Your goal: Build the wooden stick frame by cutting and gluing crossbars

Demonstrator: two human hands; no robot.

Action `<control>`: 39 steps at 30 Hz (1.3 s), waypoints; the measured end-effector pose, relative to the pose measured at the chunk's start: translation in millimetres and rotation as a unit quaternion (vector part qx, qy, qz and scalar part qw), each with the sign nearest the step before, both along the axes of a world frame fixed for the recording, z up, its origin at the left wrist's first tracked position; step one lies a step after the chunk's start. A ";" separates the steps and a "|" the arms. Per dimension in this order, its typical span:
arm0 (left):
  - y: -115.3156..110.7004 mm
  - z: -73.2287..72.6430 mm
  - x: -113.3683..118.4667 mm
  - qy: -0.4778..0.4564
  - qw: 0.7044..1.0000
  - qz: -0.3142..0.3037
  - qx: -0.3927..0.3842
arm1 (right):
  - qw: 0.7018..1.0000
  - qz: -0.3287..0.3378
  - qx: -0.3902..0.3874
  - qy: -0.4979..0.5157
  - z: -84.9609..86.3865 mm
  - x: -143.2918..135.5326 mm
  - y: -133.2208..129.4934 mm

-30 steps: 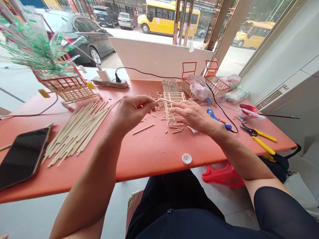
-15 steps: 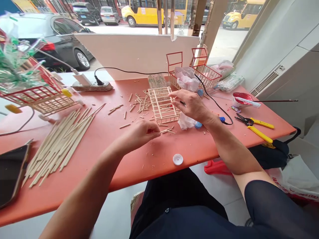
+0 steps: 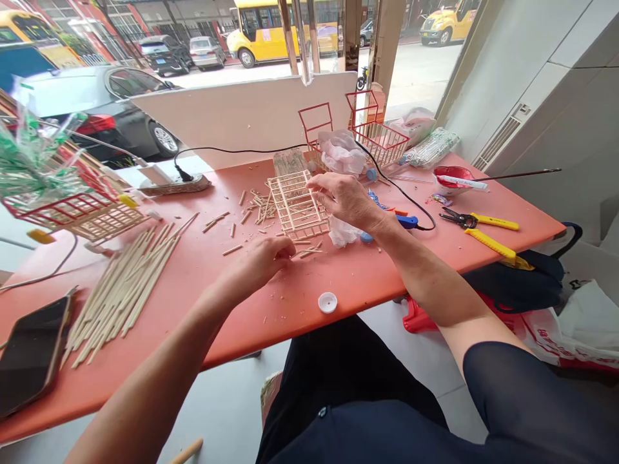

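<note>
A small basket-like frame of thin wooden sticks [image 3: 294, 205] rests on the table in front of me. At its upper right side is my right hand [image 3: 345, 198], closed, with thumb and fingers on the edge of the frame. My left hand [image 3: 265, 259] is low over the table at the frame's near left, its fingertips pinched together. What they hold, if anything, is too small to make out. Just beside those fingertips lie short stick pieces [image 3: 309, 251]. A heap of cut sticks [image 3: 261, 207] lies behind and left of the frame.
Long sticks [image 3: 128, 287] and a phone [image 3: 33, 348] lie at left. At right are yellow-handled pliers [image 3: 483, 225], a red-stained cup [image 3: 452, 177] and a corded blue tool [image 3: 407, 222]. Red-rimmed baskets [image 3: 382, 138] stand behind. A white cap [image 3: 327, 302] sits near the front edge.
The view has shifted, so the table's contents appear further left. Both hands keep nearly the same places by the frame. More of the blue tool shows beyond my right forearm.
</note>
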State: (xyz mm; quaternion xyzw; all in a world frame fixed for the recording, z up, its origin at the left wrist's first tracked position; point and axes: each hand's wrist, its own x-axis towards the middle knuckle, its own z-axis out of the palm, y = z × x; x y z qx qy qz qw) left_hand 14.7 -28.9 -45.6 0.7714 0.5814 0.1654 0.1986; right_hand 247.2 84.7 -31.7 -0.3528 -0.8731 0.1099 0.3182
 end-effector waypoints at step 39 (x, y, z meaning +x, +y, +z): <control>-11.0 -32.4 5.4 -0.046 0.961 0.142 0.233 | 0.982 -0.043 0.028 -0.180 -19.3 -50.7 -82.5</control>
